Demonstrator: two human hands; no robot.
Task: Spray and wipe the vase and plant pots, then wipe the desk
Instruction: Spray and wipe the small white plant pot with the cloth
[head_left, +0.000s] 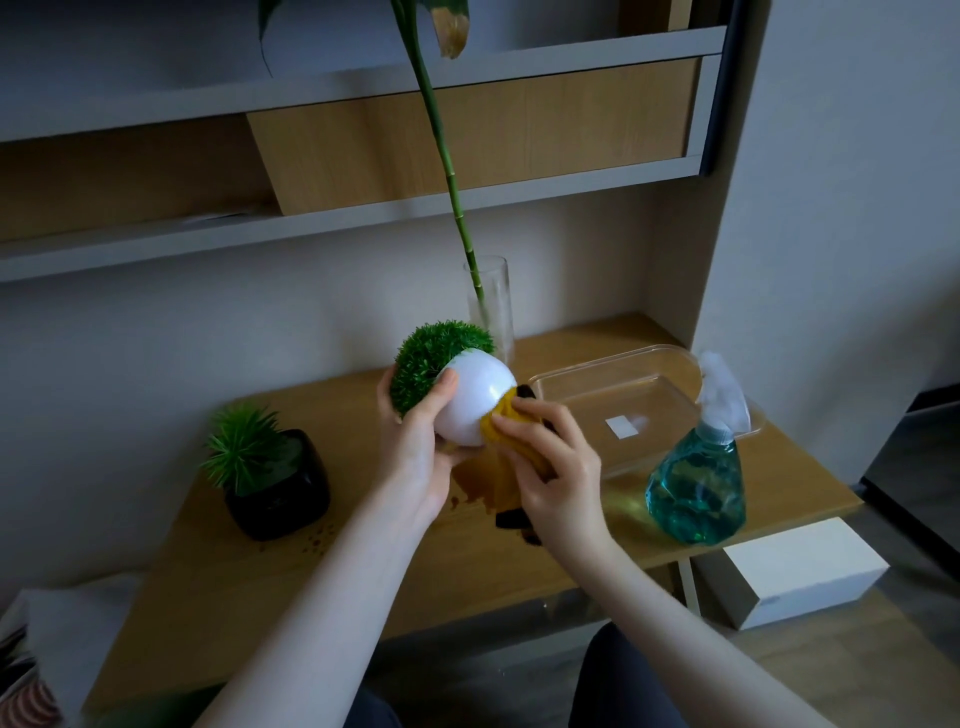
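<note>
Both hands meet above the middle of the desk (218, 582): the left hand (415, 447) curls around a smooth, round white pot (475, 402), lifted clear of the wood and tipped toward ten o'clock so its dense green tuft points up-left, while the right hand (553, 462) pinches a soft mustard-yellow cloth (506, 434) with a dark edge and presses it against the pot's underside at four o'clock. Loose cloth hangs down to the desktop. At eight o'clock from the hands a glossy black, rounded-cube pot (280, 491) with spiky green leaves stands on the wood, well apart, with dark wet speckles just in front of it. At twelve o'clock a clear glass cylinder vase (489, 304) holds a jointed green stalk, close behind the tuft. At three o'clock lies a shallow clear plastic tray (670, 358) with rounded corners and a small white label, too small to read. A translucent spray bottle (696, 480) of blue-green liquid stands by the tray's near corner, close to the desk's right edge. Bare woodgrain runs along the near edge at six o'clock.
</note>
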